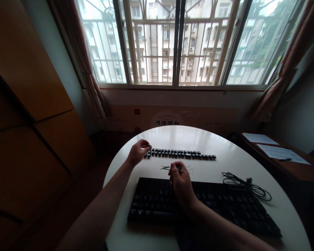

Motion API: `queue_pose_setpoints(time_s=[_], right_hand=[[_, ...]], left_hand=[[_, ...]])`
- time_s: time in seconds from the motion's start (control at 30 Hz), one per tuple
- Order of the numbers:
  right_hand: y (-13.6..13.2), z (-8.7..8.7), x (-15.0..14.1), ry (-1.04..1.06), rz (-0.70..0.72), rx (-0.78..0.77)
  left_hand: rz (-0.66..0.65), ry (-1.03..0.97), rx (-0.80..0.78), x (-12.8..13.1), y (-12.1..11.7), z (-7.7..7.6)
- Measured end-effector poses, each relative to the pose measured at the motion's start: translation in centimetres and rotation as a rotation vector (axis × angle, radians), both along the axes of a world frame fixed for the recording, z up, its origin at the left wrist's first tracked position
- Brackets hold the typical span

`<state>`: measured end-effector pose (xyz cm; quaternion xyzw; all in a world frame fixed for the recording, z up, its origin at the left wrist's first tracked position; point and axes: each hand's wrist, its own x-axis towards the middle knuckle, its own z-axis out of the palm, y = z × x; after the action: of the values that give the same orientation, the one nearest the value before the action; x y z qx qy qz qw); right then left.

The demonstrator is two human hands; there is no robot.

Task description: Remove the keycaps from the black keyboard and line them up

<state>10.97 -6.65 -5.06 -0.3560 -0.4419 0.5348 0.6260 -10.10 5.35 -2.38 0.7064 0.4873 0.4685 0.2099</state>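
A black keyboard lies on the round white table in front of me. Beyond it runs a row of several loose black keycaps. My left hand reaches to the left end of that row, its fingers pinched on a keycap there. My right hand hovers over the keyboard's far edge, closed on a thin wire keycap puller that points away from me.
The keyboard's black cable lies coiled on the table at the right. A dark side table with papers stands at the right. A wooden cabinet fills the left. A barred window is ahead.
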Motion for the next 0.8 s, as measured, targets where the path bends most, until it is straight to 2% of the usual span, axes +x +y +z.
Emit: queue_pose_setpoints(time_s=[0.17,0.33,0.47,0.8], right_hand=[[0.0,0.0,0.1,0.004,0.000,0.001],[-0.2,0.1,0.1,-0.007,0.007,0.006],[-0.2,0.0,0.1,-0.026,-0.003,0.018],[-0.1,-0.1,0.1,-0.061,-0.007,0.034]], left_hand=[[0.076,0.481,0.082,0.5,-0.5,0.0],[0.061,0.737,-0.014,1.5,-1.4,-0.1],[0.064,0.797,-0.048,1.9,-1.9,0.2],[0.053,0.787,-0.123,2.2,-2.2,0.4]])
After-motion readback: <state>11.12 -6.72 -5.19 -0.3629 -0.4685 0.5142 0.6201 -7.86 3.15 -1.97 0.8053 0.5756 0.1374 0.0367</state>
